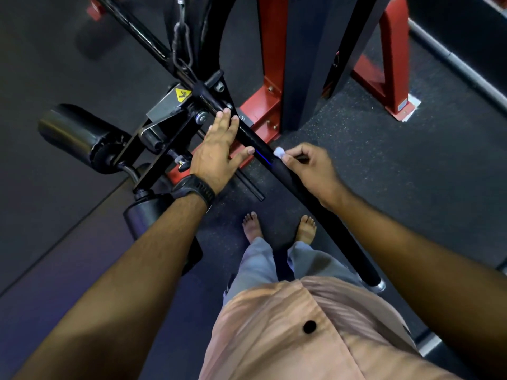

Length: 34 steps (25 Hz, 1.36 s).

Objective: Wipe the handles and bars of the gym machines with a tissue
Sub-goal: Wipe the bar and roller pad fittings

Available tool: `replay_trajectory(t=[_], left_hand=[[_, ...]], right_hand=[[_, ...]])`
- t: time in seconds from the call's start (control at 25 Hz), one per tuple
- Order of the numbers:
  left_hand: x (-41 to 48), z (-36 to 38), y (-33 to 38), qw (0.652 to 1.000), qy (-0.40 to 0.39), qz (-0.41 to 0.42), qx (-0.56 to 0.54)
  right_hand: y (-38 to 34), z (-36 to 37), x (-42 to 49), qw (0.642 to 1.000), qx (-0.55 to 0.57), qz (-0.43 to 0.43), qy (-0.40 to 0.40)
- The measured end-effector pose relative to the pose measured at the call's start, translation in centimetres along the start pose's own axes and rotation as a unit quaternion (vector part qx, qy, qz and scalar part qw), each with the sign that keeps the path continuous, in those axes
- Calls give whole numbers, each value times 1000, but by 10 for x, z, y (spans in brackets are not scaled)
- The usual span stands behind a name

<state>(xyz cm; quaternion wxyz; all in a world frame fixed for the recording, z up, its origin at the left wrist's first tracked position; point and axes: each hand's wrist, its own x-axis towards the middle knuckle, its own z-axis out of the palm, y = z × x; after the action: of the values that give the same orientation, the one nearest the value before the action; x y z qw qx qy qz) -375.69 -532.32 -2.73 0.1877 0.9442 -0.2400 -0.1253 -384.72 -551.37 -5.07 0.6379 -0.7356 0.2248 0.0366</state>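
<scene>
- Now mid-wipe, we judge: our right hand [310,171] pinches the tissue [279,153] onto the bar [255,137].
- Our left hand [219,152], fingers straight, rests on the bar alongside.
- Next: slide the tissue along the bar.

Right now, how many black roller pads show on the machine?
2. One roller pad lies far left, beyond the left hand; a second roller pad sits nearer, partly behind the left forearm. More may be hidden.
</scene>
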Motion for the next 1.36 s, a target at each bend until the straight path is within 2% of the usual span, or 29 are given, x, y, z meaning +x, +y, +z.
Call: replay_trajectory(t=[0.08,0.36,0.56,0.6,0.64,0.72,0.84,0.96,1.04,1.08,1.12,1.2,1.36], left_hand=[[0,0,3,1000,-2,-3,0],[0,0,2,1000,-13,-2,14],[3,0,-4,999,-32,10,2],[2,2,-6,999,-32,13,-2],[2,4,-7,999,-29,18,-2],[2,6,-9,999,-21,28,1],[3,4,-13,998,-16,53,15],[5,4,-15,998,-14,67,3],[8,5,-17,997,-9,73,0],[8,4,-18,997,-8,77,2],[9,3,-19,997,-10,82,7],[10,2,-21,996,-8,91,17],[11,2,-21,995,-5,99,23]], right_hand=[[2,-5,-6,994,-77,-76,27],[-1,-1,-16,936,-230,-268,-14],[19,-6,-30,867,-323,-379,12],[15,-4,-29,852,-350,-389,-12],[10,1,-23,822,-398,-405,-49],[0,9,-15,739,-500,-441,-97],[4,-2,-37,688,-572,-431,-116],[-13,8,-38,573,-688,-399,-197],[-27,18,-25,513,-725,-411,-207],[-28,18,-25,518,-725,-410,-193],[-22,13,-30,555,-708,-405,-166],[-8,0,-54,656,-647,-377,-94],[3,4,-72,813,-534,-232,2]])
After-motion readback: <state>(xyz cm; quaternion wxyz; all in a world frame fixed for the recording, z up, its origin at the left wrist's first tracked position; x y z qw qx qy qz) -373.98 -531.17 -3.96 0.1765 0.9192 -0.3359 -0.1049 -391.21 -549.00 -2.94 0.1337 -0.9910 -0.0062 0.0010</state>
